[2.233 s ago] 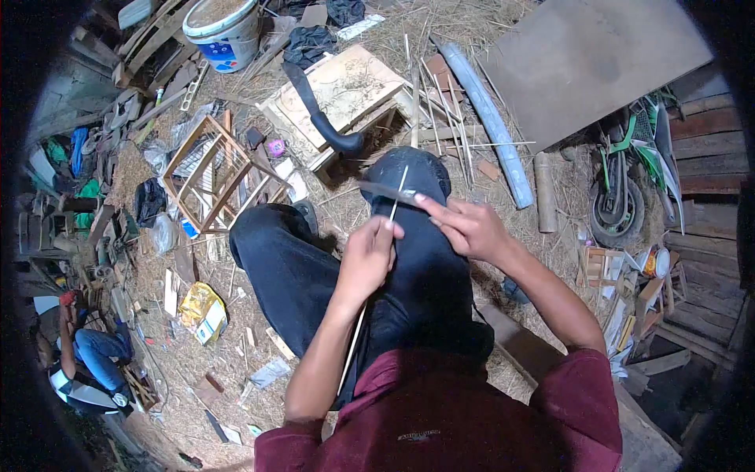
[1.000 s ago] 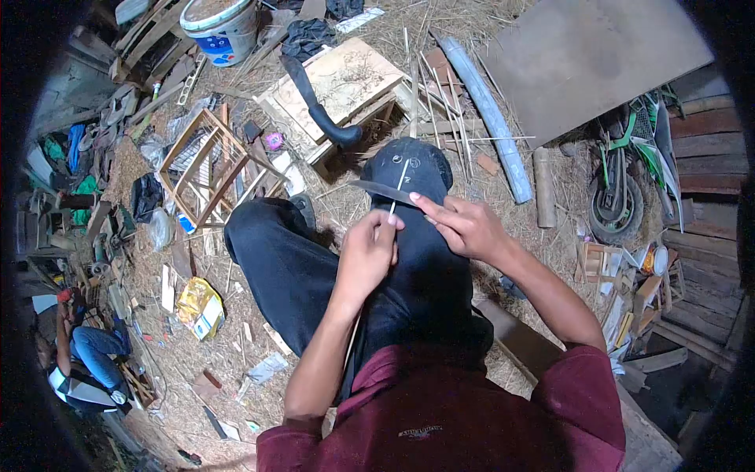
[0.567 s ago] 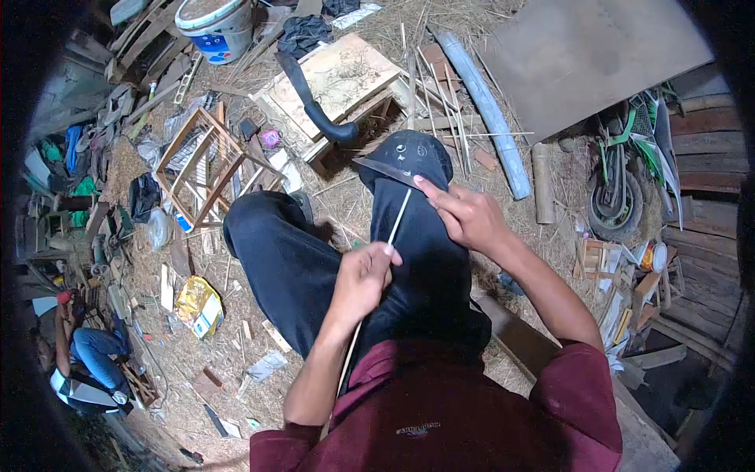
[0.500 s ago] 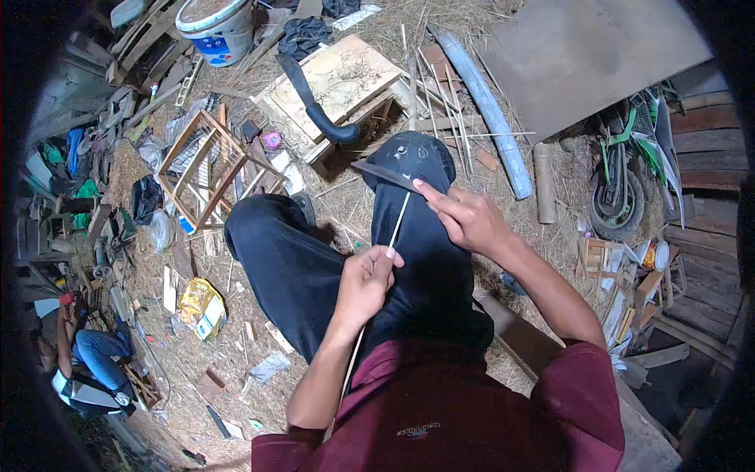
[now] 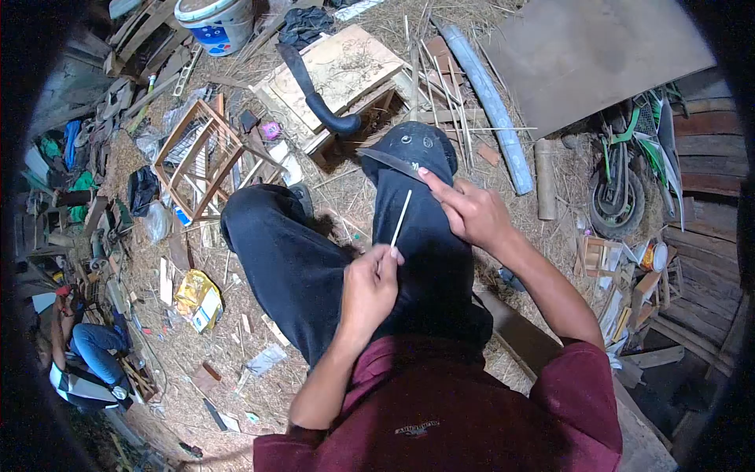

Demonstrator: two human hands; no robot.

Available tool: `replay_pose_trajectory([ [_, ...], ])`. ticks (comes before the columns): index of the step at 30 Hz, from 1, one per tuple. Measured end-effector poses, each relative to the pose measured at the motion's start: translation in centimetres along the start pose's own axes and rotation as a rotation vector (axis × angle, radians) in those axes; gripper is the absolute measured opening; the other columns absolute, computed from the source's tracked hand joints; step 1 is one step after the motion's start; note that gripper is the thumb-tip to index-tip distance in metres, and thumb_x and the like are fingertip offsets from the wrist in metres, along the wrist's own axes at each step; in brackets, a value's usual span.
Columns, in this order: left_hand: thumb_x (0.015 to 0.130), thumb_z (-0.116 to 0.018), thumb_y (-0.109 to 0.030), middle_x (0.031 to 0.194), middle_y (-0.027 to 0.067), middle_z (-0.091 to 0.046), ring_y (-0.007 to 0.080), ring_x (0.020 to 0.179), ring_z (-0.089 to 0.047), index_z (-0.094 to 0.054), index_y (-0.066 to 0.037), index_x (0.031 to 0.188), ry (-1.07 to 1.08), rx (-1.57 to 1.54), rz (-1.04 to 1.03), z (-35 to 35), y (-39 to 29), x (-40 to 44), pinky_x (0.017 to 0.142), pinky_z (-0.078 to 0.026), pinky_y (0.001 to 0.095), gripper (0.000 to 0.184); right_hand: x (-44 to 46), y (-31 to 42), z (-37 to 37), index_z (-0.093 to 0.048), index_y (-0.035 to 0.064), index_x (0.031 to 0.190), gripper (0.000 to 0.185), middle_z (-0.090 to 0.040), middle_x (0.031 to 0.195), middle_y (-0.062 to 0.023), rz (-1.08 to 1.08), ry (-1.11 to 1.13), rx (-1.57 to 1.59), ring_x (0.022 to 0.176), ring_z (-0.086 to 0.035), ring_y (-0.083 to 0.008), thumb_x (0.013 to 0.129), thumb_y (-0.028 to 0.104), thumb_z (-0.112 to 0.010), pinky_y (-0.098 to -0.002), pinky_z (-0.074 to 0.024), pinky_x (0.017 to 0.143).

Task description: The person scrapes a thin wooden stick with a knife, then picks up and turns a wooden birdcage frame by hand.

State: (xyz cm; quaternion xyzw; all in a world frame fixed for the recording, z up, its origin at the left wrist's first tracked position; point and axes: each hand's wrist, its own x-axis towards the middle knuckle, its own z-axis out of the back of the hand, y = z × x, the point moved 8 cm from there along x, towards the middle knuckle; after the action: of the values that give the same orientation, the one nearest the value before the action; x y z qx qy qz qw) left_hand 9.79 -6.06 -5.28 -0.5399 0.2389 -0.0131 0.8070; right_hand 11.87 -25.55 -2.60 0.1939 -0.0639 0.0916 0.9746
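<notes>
My left hand [image 5: 368,289] is closed around a thin pale stick [image 5: 402,216], pinching it between thumb and fingers above my thigh. The stick's free end points up toward my knee, just short of the blade. My right hand [image 5: 477,215] grips a knife [image 5: 391,161], its dark blade lying across the black knee pad [image 5: 417,143] and its handle hidden in my palm. The index finger is stretched along the blade's back. The stick's lower part is hidden behind my left hand and forearm.
A machete [image 5: 299,75] with a black handle lies on a low wooden bench [image 5: 346,67] ahead. A wooden frame [image 5: 200,169] stands left, and a bluish pole [image 5: 487,102] lies right near a small motorbike [image 5: 621,189]. Another person [image 5: 98,358] sits at far left.
The stick's tip has come away from the blade, leaving a small gap. My left hand has drawn slightly back toward my body, while the knife stays on the knee.
</notes>
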Motion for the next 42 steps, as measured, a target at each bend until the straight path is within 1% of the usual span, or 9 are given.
replay_pose_trajectory([
  [2,0.097,-0.054,-0.014,0.057,-0.0039,-0.044,0.0045,0.053,-0.037,-0.065,0.001,0.084,-0.023,-0.028,0.036,0.1,0.5,-0.5,0.048,-0.028,0.0259,0.023,-0.1,0.6,-0.1,-0.052,0.0334,0.137,0.056,-0.05,0.065,-0.0088,0.045,0.002,0.057,0.05,-0.056,-0.031,0.085,0.015,-0.061,-0.0426,-0.0505,0.046],
  [10,0.096,-0.053,-0.014,0.058,0.0005,-0.051,0.0059,0.053,-0.041,-0.064,0.001,0.083,-0.065,-0.033,-0.206,-0.7,-3.0,5.4,0.048,-0.033,0.0281,0.023,-0.2,2.3,0.1,-0.054,0.0339,0.135,0.052,-0.051,0.066,-0.0078,0.141,0.111,0.07,0.049,-0.055,-0.0297,0.086,0.017,-0.061,-0.0401,-0.0485,0.043],
  [13,0.094,-0.052,-0.011,0.064,0.0183,-0.059,0.0215,0.055,-0.056,-0.063,0.003,0.084,-0.008,0.02,-0.157,-0.5,-3.1,3.7,0.056,-0.044,0.035,0.02,-0.6,1.2,0.1,-0.053,0.0328,0.136,0.053,-0.051,0.066,-0.0092,0.058,0.066,0.046,0.051,-0.055,-0.0303,0.086,0.016,-0.06,-0.0412,-0.0489,0.045],
  [18,0.1,-0.05,-0.018,0.061,-0.0044,-0.047,0.0048,0.055,-0.04,-0.063,0.001,0.083,0.071,-0.043,-0.009,-0.5,0.4,-0.5,0.051,-0.031,0.0239,0.028,0.1,0.4,0.6,-0.052,0.0256,0.138,0.055,-0.052,0.064,-0.0115,0.001,-0.049,0.139,0.055,-0.057,-0.0316,0.086,0.01,-0.06,-0.0427,-0.0492,0.051],
  [22,0.101,-0.048,-0.023,0.059,-0.0035,-0.047,0.0057,0.053,-0.042,-0.065,-0.001,0.089,0.065,-0.134,-0.089,-0.5,-1.0,2.8,0.049,-0.032,0.0245,0.03,0.0,1.6,0.7,-0.053,0.0261,0.137,0.056,-0.051,0.064,-0.0101,0.072,0.014,0.2,0.055,-0.056,-0.0304,0.084,0.01,-0.061,-0.0421,-0.0492,0.051],
  [26,0.101,-0.046,-0.022,0.055,-0.0042,-0.043,0.0051,0.05,-0.039,-0.061,-0.003,0.086,0.277,-0.358,0.046,-2.5,-1.0,5.6,0.046,-0.03,0.0256,0.028,-0.5,1.9,0.5,-0.053,0.0295,0.137,0.058,-0.051,0.065,-0.0088,0.103,0.081,0.169,0.054,-0.056,-0.0289,0.083,0.011,-0.062,-0.0411,-0.0499,0.05],
  [35,0.103,-0.046,-0.024,0.056,-0.0073,-0.039,0.0033,0.048,-0.035,-0.059,-0.007,0.087,0.314,-0.327,0.11,-2.4,1.4,-0.9,0.045,-0.025,0.0219,0.027,-0.5,-0.2,1.1,-0.052,0.0274,0.138,0.056,-0.053,0.065,-0.0111,-0.023,-0.029,0.082,0.055,-0.056,-0.0301,0.086,0.011,-0.061,-0.0416,-0.0494,0.051],
  [37,0.103,-0.046,-0.023,0.054,-0.007,-0.038,0.003,0.046,-0.034,-0.057,-0.006,0.097,0.26,-0.432,0.084,-2.1,0.6,0.0,0.044,-0.024,0.0215,0.021,-0.2,0.1,1.5,-0.051,0.0261,0.139,0.056,-0.053,0.066,-0.0117,-0.001,-0.016,0.159,0.055,-0.056,-0.0302,0.086,0.011,-0.061,-0.0418,-0.0493,0.052],
  [42,0.101,-0.048,-0.025,0.052,-0.0062,-0.037,0.0047,0.039,-0.028,-0.054,-0.007,0.097,0.381,-0.578,0.184,-3.3,-1.5,4.8,0.038,-0.02,0.0235,0.019,-0.9,1.2,0.6,-0.046,0.0281,0.142,0.059,-0.052,0.067,-0.0115,0.086,0.154,0.194,0.056,-0.057,-0.0315,0.088,0.008,-0.056,-0.0423,-0.0502,0.052],
])
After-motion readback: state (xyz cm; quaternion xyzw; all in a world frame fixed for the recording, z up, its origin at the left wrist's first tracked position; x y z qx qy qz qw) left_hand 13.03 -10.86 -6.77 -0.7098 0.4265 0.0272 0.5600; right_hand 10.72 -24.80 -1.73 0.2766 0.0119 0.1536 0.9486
